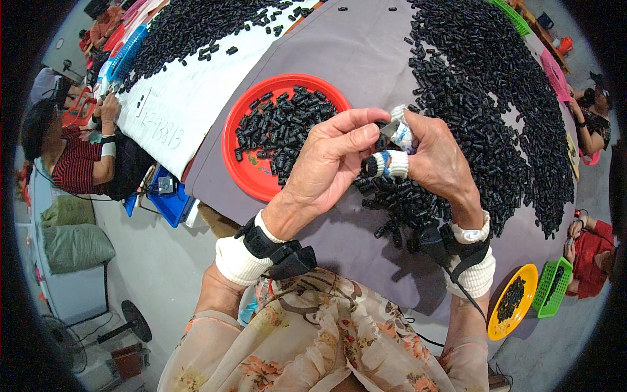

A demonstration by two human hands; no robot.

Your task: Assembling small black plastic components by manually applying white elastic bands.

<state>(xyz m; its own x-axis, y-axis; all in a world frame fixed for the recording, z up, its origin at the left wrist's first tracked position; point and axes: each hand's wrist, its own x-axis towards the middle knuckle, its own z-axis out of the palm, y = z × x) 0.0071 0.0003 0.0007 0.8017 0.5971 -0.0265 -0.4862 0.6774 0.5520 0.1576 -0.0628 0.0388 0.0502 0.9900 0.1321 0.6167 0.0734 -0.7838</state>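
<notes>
Above the table, in front of me, my hands meet at a small black plastic part. My left hand pinches it between thumb and forefinger, palm turned up. My right hand comes at it from the other side with curled fingers, wearing white knitted finger covers on thumb and forefinger. A dark piece shows at the covered thumb tip; whether it is a loose part or the cover's end I cannot tell. Just beyond my left hand stands a red round tray of similar black parts. A large heap of black parts spreads beside my right hand.
Another black heap lies on a white sheet at far left. A yellow plate and green basket holding black pieces stand at right. Other people sit around the table; a person in a striped top is on the left.
</notes>
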